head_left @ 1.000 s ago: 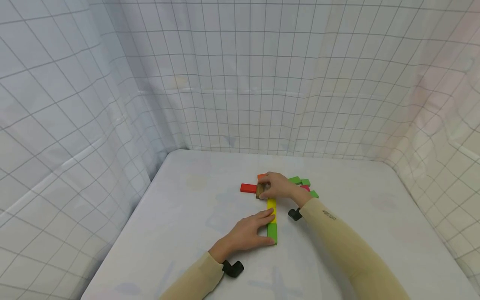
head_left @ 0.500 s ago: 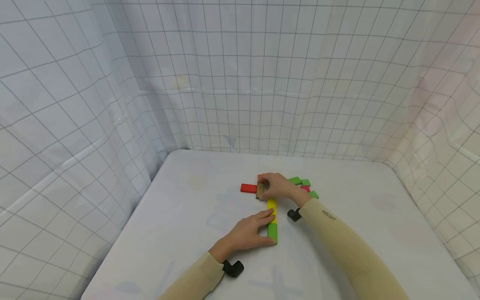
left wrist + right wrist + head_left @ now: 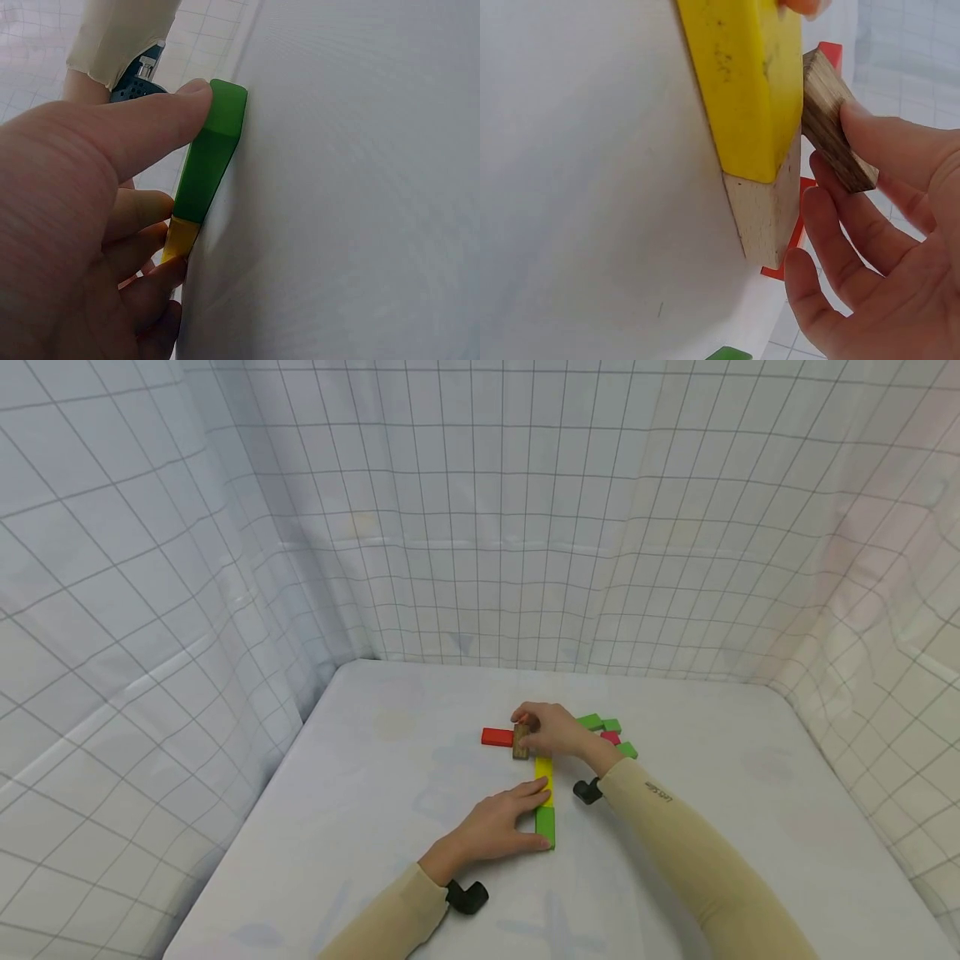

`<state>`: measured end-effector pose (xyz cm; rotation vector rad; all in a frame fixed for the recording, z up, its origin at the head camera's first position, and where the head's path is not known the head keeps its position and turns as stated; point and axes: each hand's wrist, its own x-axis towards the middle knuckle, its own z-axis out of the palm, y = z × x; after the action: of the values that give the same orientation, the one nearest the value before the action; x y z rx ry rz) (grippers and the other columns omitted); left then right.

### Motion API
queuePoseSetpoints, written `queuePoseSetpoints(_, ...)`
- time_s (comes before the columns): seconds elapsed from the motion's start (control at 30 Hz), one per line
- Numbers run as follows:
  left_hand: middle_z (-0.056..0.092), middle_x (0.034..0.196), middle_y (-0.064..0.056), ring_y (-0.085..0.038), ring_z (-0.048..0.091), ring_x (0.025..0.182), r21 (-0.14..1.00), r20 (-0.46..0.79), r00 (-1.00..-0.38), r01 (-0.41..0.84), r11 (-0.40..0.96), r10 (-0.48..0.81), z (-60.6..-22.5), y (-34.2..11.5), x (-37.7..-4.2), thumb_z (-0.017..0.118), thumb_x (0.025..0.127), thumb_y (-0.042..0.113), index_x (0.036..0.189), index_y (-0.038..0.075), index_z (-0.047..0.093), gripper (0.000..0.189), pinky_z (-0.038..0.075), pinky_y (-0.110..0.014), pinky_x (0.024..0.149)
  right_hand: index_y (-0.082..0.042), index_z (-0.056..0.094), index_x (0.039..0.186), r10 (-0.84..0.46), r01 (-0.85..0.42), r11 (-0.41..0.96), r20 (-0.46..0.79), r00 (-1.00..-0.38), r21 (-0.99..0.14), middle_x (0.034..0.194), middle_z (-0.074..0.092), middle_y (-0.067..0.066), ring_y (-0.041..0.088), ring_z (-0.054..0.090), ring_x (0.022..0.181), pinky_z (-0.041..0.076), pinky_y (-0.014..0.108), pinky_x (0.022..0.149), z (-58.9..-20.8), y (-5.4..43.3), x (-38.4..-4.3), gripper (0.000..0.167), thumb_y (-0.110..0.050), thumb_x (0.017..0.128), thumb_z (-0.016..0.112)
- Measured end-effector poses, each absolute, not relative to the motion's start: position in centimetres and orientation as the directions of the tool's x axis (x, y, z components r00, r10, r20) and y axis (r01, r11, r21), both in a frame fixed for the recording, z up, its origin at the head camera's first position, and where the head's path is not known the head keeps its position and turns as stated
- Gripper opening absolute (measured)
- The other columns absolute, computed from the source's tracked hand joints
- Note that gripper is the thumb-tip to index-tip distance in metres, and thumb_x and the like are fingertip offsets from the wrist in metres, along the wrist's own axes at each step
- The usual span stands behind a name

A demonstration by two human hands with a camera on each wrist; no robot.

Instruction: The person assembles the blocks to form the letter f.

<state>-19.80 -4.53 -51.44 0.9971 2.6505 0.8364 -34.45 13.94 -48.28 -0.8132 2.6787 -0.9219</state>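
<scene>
My left hand [image 3: 491, 828] lies beside a row of blocks in the head view. Its thumb touches the near end of a green block [image 3: 546, 823], and its fingertips rest along the yellow block [image 3: 544, 768] beyond. My right hand [image 3: 553, 731] is at the far end of the row, holding a dark brown wooden block [image 3: 832, 124] between thumb and fingers. That block is tilted in the right wrist view, close beside the yellow block and a plain pale wood block [image 3: 763, 217]. A red block [image 3: 497, 737] lies just left of the brown one.
Several small green blocks [image 3: 590, 722] and a pinkish-red block [image 3: 610, 738] lie right of my right hand. A red-orange block edge [image 3: 774, 271] shows behind the pale wood block. The white-covered table [image 3: 360, 760] is enclosed by gridded white curtains [image 3: 480, 527].
My right fingers have shifted slightly on the brown block, the thumb now lying across its face. They cover most of the orange block behind. My left hand has stayed in place.
</scene>
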Motion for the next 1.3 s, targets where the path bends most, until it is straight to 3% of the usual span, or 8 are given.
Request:
queuePoseSetpoints(0.27,0.026,0.163,0.011,-0.014,0.030,0.147,0.563,0.017,-0.754,0.550,0.617,0.657,-51.5,-4.5,-19.9,0.069,0.090,0.057,0.156,0.021,0.040,0.080,0.037,-0.044,0.112,-0.019,0.070,0.124,-0.593,-0.467,0.612,0.021,-0.805,-0.639,0.110,0.067,-0.006,0.015,0.061,0.097,0.052,0.036,0.090,-47.7,14.2,-34.1,0.027,-0.016,0.097,0.070)
queuePoseSetpoints(0.63,0.026,0.163,0.011,-0.013,0.030,0.147,0.571,0.012,-0.761,0.538,0.620,0.649,-51.3,-4.5,-19.7,0.070,0.090,0.056,0.156,0.021,0.040,0.080,0.036,-0.044,0.113,-0.013,0.069,0.120,-0.589,-0.480,0.592,0.059,-0.806,-0.647,0.105,0.068,-0.005,0.017,0.062,0.096,0.052,0.038,0.089,-46.4,14.6,-33.5,0.024,-0.017,0.096,0.070)
queuePoseSetpoints(0.97,0.028,0.163,0.009,-0.014,0.031,0.147,0.574,0.025,-0.762,0.541,0.615,0.647,-51.0,-4.5,-19.6,0.070,0.091,0.055,0.155,0.020,0.042,0.078,0.036,-0.043,0.113,-0.017,0.073,0.123,-0.510,-0.448,0.599,0.116,-0.853,-0.664,0.112,0.068,-0.004,0.020,0.062,0.097,0.054,0.037,0.082,-45.3,15.9,-32.9,0.026,-0.020,0.097,0.069)
queuePoseSetpoints(1.3,0.029,0.163,0.008,-0.015,0.032,0.146,0.575,0.019,-0.764,0.536,0.618,0.645,-50.8,-4.4,-19.4,0.070,0.091,0.052,0.155,0.019,0.042,0.077,0.036,-0.043,0.113,-0.013,0.072,0.119,-0.382,-0.356,0.598,0.134,-0.914,-0.718,0.106,0.067,0.000,0.021,0.064,0.093,0.056,0.036,0.074,-45.7,17.6,-32.5,0.024,-0.022,0.097,0.069)
